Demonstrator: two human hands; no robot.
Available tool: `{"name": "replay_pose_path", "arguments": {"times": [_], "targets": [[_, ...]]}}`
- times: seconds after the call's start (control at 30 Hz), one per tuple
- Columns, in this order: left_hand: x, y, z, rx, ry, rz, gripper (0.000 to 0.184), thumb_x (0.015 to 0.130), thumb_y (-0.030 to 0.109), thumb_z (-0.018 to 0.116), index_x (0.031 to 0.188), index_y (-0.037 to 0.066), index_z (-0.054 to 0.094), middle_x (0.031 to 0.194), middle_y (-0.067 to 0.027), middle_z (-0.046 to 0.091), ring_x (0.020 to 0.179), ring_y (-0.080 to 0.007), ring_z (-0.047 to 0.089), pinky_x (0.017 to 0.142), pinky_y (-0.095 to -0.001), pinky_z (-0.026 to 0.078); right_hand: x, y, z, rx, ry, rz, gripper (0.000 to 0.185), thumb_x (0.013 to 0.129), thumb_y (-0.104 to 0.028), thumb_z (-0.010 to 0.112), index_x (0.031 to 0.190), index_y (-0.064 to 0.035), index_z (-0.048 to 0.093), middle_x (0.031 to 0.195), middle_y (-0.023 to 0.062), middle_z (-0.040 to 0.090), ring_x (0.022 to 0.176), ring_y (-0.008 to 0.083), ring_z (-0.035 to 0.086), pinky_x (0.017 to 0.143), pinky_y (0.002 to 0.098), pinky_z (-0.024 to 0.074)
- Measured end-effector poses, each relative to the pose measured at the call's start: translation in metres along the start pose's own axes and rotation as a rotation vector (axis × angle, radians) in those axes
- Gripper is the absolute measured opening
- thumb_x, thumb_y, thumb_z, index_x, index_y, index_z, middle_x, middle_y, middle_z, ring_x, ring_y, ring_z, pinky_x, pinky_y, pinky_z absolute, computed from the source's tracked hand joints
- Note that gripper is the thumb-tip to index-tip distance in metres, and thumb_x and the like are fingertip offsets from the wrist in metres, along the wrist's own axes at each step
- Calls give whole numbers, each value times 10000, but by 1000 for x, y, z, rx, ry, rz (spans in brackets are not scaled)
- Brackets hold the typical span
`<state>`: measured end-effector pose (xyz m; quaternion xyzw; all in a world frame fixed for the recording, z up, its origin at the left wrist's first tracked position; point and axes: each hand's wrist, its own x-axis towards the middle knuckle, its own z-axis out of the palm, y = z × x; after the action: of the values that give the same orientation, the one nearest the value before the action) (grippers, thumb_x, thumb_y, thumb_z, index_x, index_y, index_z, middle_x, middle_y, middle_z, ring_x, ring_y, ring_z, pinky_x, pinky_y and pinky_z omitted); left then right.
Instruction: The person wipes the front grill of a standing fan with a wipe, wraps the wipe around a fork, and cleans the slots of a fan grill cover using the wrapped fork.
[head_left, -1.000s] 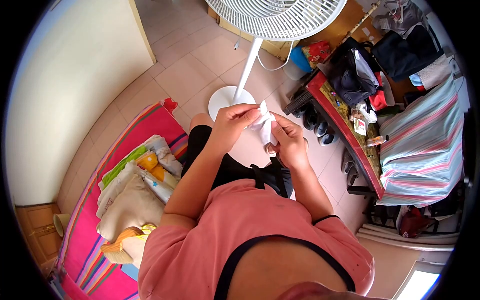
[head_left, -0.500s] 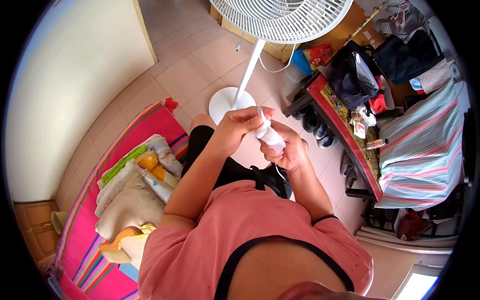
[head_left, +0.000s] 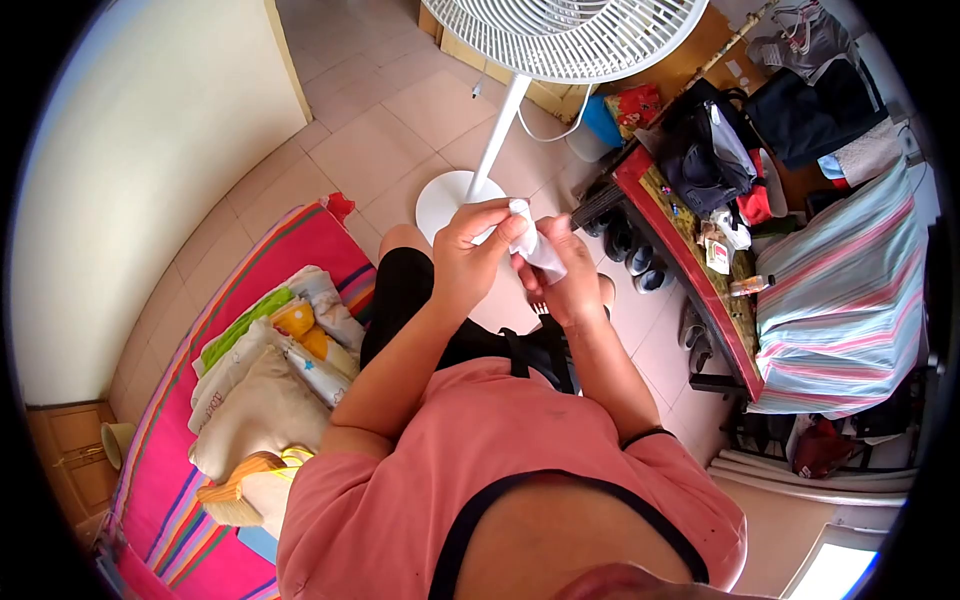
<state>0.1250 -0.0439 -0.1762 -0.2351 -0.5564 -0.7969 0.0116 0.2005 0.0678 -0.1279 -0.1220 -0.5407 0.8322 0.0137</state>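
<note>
A small white cloth-like item [head_left: 541, 258] is held between both hands in front of my lap. My left hand [head_left: 478, 245] pinches its upper end, with thumb and forefinger pressed together. Around its lower part are the fingers and thumb of my right hand [head_left: 566, 268]. Below the right hand, small pale prongs [head_left: 540, 308] show; what they belong to I cannot make out. Behind the hands stands the white base [head_left: 440, 205] of a fan.
The white fan head [head_left: 575, 40] is at the top. A pink striped mat [head_left: 270, 262] at the left bears folded cloths [head_left: 262, 395] and a brush [head_left: 238, 490]. At the right is a red-edged table [head_left: 690, 270] with bags [head_left: 708, 150], and shoes [head_left: 640, 262] beneath it.
The white item has turned and straightened between my fingers. My right hand has shifted its hold along it, and its thumb now points upward. The pale prongs have come into view.
</note>
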Motion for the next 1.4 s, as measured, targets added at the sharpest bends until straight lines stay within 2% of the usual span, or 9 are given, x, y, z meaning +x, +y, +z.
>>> {"name": "replay_pose_path", "arguments": {"times": [0.1, 0.17, 0.47, 0.67, 0.83, 0.97, 1.17, 1.27, 1.4], "targets": [[-2, -1, 1, 10, -11, 107, 178, 854, 115, 671, 990, 0, 679, 978, -69, 683, 838, -125, 635, 736, -249, 502, 4, 14, 2, -418, 36, -134, 369, 967, -397, 485, 938, -43, 584, 674, -5, 535, 541, 51, 456, 451, 180, 340], [-2, 11, 0, -226, -87, -208, 183, 880, 133, 642, 975, -20, 672, 956, -64, 679, 843, -125, 621, 725, -260, 497, 6, 13, 2, -479, 54, -239, 302, 950, -337, 543, 915, -39, 580, 672, -14, 503, 548, 43, 430, 425, 178, 317], [9, 10, -18, -585, -555, -510, 342, 965, 223, 499, 1145, -54, 586, 1274, -176, 546, 900, -115, 564, 834, -285, 439, 2, -2, -7, 248, -294, 233, 318, 946, -335, 538, 819, -46, 505, 608, -15, 386, 466, 53, 300, 388, 189, 208], [10, 22, -17, -775, -551, -625, 307, 947, 198, 537, 1147, -23, 609, 1105, -66, 628, 823, -95, 575, 811, -286, 472, -7, -5, 1, 196, -223, 231, 235, 941, -247, 521, 846, -33, 505, 620, -13, 383, 465, 60, 303, 384, 191, 211], [16, 22, -17, -559, -606, -562, 296, 955, 178, 503, 1126, -40, 607, 1170, -95, 614, 868, -97, 554, 797, -266, 450, -5, -7, -7, 238, -258, 263, 221, 931, -234, 520, 880, -19, 527, 649, 16, 440, 459, 83, 348, 386, 199, 247], [26, 37, -21, -265, -529, -484, 302, 961, 188, 507, 1075, -67, 621, 1108, -92, 656, 810, -117, 597, 746, -246, 493, 8, 17, -8, -307, -134, -146, 376, 971, -378, 467, 955, -12, 553, 797, 55, 574, 709, 146, 536, 643, 274, 445], [25, 26, -1, -231, -373, -245, 329, 979, 197, 475, 1168, -53, 576, 1086, -99, 663, 826, -87, 591, 665, -243, 481, 9, 19, -2, -510, 173, -261, 375, 989, -388, 432, 928, -32, 528, 653, 3, 464, 494, 78, 390, 441, 225, 329], [32, 19, 2, -296, -423, -362, 367, 982, 280, 475, 1135, -34, 588, 992, -101, 678, 1013, -149, 602, 662, -230, 456, 7, 3, 1, 38, -96, 35, 351, 989, -380, 424, 877, -55, 497, 584, -43, 312, 443, 46, 222, 386, 202, 189], [37, 22, 3, -602, -517, -426, 299, 997, 259, 436, 929, 5, 578, 825, -89, 629, 1050, -248, 609, 733, -257, 486, 10, -13, -1, 337, -269, 261, 341, 959, -398, 469, 838, -79, 488, 570, -45, 311, 422, 50, 244, 350, 196, 178]]}}
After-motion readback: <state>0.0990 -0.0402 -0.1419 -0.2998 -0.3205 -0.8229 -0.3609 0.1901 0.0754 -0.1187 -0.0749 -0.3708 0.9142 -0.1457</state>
